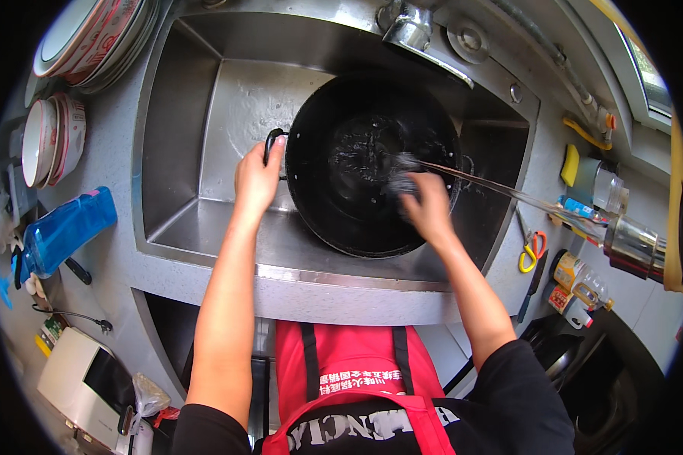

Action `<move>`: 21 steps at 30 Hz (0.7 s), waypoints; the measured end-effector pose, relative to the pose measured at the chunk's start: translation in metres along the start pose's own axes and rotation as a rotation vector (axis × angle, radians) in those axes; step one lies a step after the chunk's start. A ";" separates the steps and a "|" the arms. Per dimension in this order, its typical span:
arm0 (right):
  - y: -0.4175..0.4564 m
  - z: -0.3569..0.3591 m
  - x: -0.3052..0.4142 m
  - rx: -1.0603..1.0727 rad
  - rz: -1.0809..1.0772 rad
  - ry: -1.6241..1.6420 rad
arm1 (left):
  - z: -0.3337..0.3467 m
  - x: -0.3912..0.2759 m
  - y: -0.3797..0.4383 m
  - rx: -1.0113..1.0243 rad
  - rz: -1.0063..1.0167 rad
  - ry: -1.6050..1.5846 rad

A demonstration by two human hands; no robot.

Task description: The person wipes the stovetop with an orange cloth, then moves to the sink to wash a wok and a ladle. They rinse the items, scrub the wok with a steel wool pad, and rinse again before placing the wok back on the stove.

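A large black pot with riveted side handles rests in the stainless steel sink, with some water in its bottom. My left hand grips the pot's left handle. Over the right part of the pot, my right hand is blurred by motion and holds a grey scrubber, perhaps of steel wool, against or just above the inside. A thin stream of water runs from the faucet at the right into the pot.
Stacked bowls and a blue liquid bottle stand on the left counter. On the right counter are scissors, a knife, a yellow sponge and several bottles. A white appliance sits at lower left.
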State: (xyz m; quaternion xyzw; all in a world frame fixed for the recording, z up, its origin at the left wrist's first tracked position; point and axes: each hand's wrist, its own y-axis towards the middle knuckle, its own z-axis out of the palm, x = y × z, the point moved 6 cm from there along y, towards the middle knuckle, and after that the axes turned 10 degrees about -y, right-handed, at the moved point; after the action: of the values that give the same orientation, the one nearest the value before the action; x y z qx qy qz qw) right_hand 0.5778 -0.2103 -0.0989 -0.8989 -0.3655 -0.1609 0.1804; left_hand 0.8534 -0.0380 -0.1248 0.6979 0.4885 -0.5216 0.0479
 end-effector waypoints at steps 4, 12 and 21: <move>0.037 0.098 0.092 0.182 -0.508 0.166 | 0.007 -0.013 -0.004 -0.031 0.037 0.034; 0.047 0.090 -0.008 -0.212 -0.196 -0.488 | 0.002 -0.019 -0.012 -0.068 0.101 0.024; 0.070 0.047 -0.037 -0.192 -0.385 -0.648 | 0.007 -0.051 -0.023 -0.101 0.193 -0.012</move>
State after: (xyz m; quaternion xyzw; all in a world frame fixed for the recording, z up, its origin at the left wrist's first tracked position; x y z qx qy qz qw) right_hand 0.6095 -0.2584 -0.1700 -0.8308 -0.5490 0.0669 -0.0629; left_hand 0.8331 -0.0627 -0.0780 0.7352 0.4442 -0.4937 0.1358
